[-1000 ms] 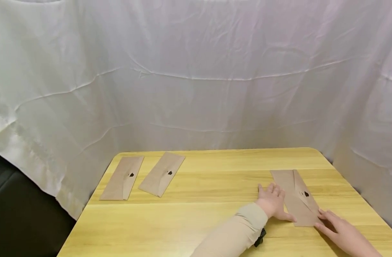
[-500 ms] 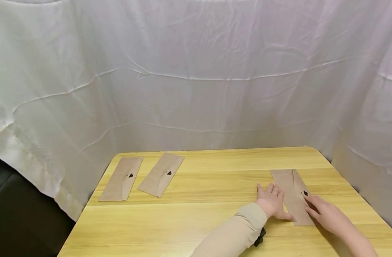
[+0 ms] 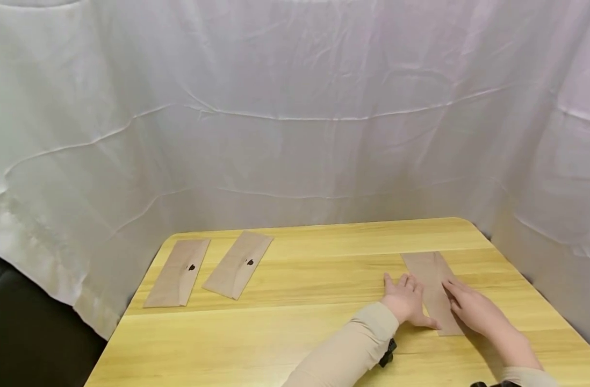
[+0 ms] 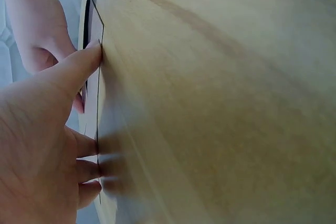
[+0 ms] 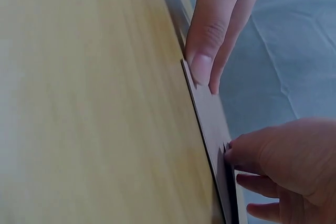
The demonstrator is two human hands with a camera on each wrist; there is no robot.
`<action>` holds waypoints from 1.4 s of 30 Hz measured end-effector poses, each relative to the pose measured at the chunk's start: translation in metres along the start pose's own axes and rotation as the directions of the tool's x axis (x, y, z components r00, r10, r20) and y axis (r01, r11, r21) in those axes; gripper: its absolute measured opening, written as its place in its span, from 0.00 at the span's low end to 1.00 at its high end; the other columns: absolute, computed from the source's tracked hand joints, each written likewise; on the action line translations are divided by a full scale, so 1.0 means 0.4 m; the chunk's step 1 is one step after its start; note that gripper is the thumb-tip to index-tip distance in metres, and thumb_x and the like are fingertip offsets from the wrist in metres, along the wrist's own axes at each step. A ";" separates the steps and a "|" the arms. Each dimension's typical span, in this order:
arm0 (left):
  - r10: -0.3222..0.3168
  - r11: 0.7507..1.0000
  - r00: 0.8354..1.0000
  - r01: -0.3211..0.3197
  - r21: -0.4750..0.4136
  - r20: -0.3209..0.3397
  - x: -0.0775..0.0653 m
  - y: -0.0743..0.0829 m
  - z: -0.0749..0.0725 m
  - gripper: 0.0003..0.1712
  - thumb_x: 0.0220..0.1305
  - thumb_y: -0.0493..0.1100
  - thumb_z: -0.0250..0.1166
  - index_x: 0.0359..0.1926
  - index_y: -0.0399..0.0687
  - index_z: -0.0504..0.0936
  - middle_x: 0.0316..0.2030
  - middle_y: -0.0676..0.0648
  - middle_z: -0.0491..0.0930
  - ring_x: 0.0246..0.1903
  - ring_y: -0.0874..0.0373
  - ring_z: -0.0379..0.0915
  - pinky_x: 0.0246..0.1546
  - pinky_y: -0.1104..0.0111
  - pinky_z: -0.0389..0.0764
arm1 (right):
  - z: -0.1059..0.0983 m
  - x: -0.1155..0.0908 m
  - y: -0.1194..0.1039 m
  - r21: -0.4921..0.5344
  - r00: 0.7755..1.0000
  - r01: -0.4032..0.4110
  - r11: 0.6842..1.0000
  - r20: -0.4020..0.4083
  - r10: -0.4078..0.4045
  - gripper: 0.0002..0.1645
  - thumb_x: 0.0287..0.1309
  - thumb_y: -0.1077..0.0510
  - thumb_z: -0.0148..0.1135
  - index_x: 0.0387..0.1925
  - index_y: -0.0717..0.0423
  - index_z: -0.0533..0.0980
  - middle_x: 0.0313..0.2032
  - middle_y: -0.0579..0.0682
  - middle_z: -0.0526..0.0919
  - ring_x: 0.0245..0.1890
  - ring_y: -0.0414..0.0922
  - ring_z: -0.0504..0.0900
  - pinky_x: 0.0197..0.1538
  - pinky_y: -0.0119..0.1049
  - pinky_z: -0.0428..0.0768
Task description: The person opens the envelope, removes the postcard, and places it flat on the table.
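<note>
A brown paper envelope [image 3: 424, 269] lies on the right part of the wooden table. My left hand [image 3: 405, 301] rests spread along its left edge; in the left wrist view the thumb [image 4: 86, 59] presses on the paper. My right hand [image 3: 476, 309] is over the envelope's right side, fingertips at its flap, hiding the black mark there. Up close in the right wrist view, thumb and fingers [image 5: 244, 153] pinch the flap's edge, and a dark gap shows beside it.
Two more brown envelopes, one at the far left [image 3: 171, 274] and one beside it [image 3: 232, 266], lie flat with black marks on their flaps. A pale cloth curtain [image 3: 295, 150] surrounds the table [image 3: 256, 338]. Something black [image 3: 29, 333] stands at the lower left.
My right hand has moved from the envelope's near right corner up and inward to the flap, covering the black mark. The left hand keeps its place on the envelope. The head view has shifted slightly.
</note>
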State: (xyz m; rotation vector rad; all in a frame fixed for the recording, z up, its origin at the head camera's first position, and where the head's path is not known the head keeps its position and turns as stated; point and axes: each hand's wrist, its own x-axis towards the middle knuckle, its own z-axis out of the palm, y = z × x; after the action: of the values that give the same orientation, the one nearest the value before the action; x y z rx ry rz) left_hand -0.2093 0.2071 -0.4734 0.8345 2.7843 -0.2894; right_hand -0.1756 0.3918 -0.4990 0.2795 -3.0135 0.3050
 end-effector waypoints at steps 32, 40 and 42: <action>-0.007 0.999 1.000 0.007 0.043 -0.005 -0.014 0.000 0.002 0.55 0.47 0.89 0.42 0.74 0.78 0.46 0.75 0.67 0.47 0.75 0.72 0.42 0.74 0.56 0.52 | -0.021 -0.006 -0.003 -0.004 0.980 0.116 0.993 -0.164 -0.115 0.30 0.48 0.72 0.62 0.57 0.66 0.75 0.56 0.70 0.77 0.51 0.67 0.79 0.49 0.61 0.78; -0.013 0.998 1.000 0.014 0.059 -0.026 -0.018 0.006 -0.002 0.55 0.47 0.89 0.42 0.74 0.77 0.47 0.74 0.68 0.48 0.74 0.72 0.43 0.74 0.56 0.53 | -0.037 -0.023 0.024 -0.093 0.943 0.120 0.988 -0.302 -0.143 0.34 0.40 0.73 0.67 0.56 0.69 0.74 0.56 0.69 0.76 0.53 0.68 0.75 0.51 0.62 0.75; -0.009 0.998 1.000 0.011 0.056 -0.030 -0.017 0.007 0.000 0.56 0.46 0.89 0.43 0.74 0.76 0.48 0.74 0.68 0.49 0.74 0.72 0.43 0.74 0.56 0.53 | -0.037 -0.028 0.032 -0.095 0.940 0.101 0.990 -0.316 -0.126 0.35 0.41 0.71 0.67 0.58 0.69 0.73 0.57 0.69 0.75 0.56 0.68 0.73 0.59 0.63 0.70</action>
State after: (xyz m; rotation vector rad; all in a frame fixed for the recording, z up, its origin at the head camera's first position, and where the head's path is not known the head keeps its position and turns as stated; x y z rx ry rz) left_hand -0.2023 0.2061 -0.4719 0.8445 2.8206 -0.3608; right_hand -0.1660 0.4092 -0.4882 0.3574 -2.6677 0.1994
